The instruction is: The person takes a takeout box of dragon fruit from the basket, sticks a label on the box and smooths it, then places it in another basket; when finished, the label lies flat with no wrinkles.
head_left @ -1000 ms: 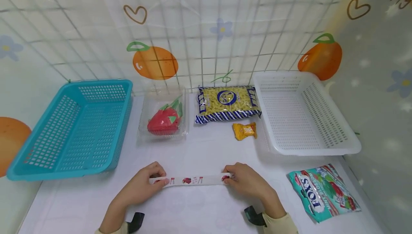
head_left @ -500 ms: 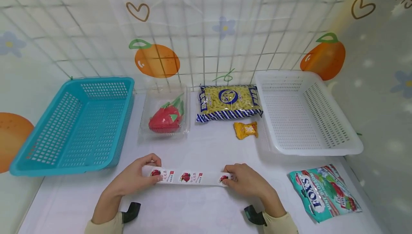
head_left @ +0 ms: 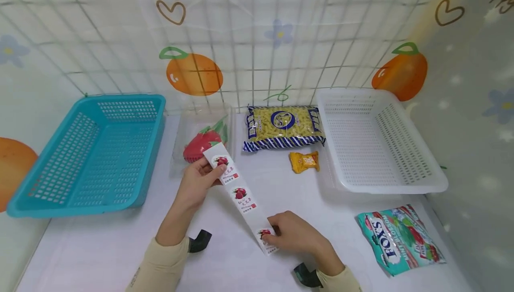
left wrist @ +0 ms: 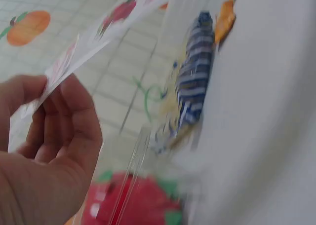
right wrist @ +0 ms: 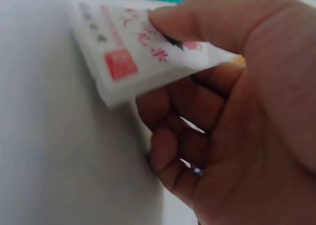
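A strip of white stickers (head_left: 242, 198) printed with red dragon fruit stretches slantwise between my two hands, above the table. The left hand (head_left: 195, 184) pinches its upper end between thumb and fingers, just in front of a clear plastic box (head_left: 176, 153). Inside that box lies a red dragon fruit (head_left: 198, 145) with green tips, partly covered by the strip and hand. My right hand (head_left: 297, 234) pinches the lower end; in the right wrist view the thumb presses on the printed side of the sticker strip (right wrist: 133, 47), and the other fingers curl beneath.
At the left stands a turquoise basket (head_left: 146, 167), at the right a white basket (head_left: 341, 167). A bag of pasta (head_left: 283, 127) lies at the back, with a small orange-yellow packet (head_left: 304, 161) before it. A green Fox's candy bag (head_left: 401, 238) lies front right.
My left hand has moved forward and right with its end of the strip, toward the clear box. The right hand has shifted slightly nearer and left, so the strip now slants instead of lying level.
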`<state>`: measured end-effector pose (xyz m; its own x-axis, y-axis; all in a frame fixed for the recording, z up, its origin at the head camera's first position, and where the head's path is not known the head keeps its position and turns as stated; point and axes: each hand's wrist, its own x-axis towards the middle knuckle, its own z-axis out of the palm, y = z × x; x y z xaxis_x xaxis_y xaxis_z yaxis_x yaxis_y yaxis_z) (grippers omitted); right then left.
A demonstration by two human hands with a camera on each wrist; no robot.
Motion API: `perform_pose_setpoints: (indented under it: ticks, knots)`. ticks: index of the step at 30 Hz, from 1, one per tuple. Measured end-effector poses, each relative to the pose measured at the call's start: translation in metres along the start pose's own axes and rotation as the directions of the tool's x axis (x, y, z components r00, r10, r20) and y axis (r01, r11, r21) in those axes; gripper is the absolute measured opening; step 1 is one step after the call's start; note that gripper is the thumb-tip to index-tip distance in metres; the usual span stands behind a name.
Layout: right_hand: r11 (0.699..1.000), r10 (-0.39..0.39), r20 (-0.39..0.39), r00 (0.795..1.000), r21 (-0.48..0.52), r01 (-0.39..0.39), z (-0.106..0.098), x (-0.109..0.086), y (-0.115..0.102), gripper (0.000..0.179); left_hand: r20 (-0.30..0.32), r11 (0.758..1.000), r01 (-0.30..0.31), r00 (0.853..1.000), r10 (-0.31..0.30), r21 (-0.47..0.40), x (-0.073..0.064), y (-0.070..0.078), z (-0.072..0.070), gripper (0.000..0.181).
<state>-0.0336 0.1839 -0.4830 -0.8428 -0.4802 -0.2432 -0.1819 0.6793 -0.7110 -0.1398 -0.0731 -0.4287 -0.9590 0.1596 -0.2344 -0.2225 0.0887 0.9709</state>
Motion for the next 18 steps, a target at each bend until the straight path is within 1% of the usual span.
perform_pose_setpoints:
  ticks: [5, 8, 10, 12, 14, 16, 18]
  knots:
    - [0.999, 0.041, -0.008, 0.999, 0.029, -0.041, 0.011, 0.004, -0.011, 0.028, -0.021, 0.996, -0.002, 1.0, 0.0, -0.09, 0.016, 0.007, 0.031, 0.039]
    - [0.997, 0.061, -0.024, 0.998, 0.052, -0.06, 0.017, 0.007, -0.016, 0.027, -0.043, 0.994, -0.007, 0.999, 0.002, -0.105, 0.022, 0.011, 0.048, 0.033]
    - [0.997, 0.057, -0.048, 0.997, 0.063, -0.054, 0.021, 0.009, -0.018, 0.028, -0.055, 0.995, -0.025, 0.998, 0.019, -0.101, 0.025, 0.013, 0.057, 0.03]
    - [0.996, 0.059, -0.081, 0.995, 0.074, -0.053, 0.025, 0.01, -0.02, 0.029, -0.056, 0.995, -0.05, 0.997, 0.046, -0.088, 0.028, 0.014, 0.064, 0.028]
    - [0.995, 0.067, -0.115, 0.991, 0.086, -0.057, 0.028, 0.012, -0.021, 0.031, -0.044, 0.994, -0.076, 0.996, 0.072, -0.082, 0.03, 0.015, 0.07, 0.027]
    - [0.992, 0.081, -0.135, 0.987, 0.104, -0.068, 0.029, 0.013, -0.022, 0.031, -0.025, 0.993, -0.094, 0.995, 0.092, -0.074, 0.033, 0.015, 0.074, 0.026]
    - [0.988, 0.098, -0.141, 0.985, 0.136, -0.079, 0.03, 0.015, -0.022, 0.029, -0.02, 0.993, -0.101, 0.995, 0.099, -0.066, 0.034, 0.013, 0.076, 0.026]
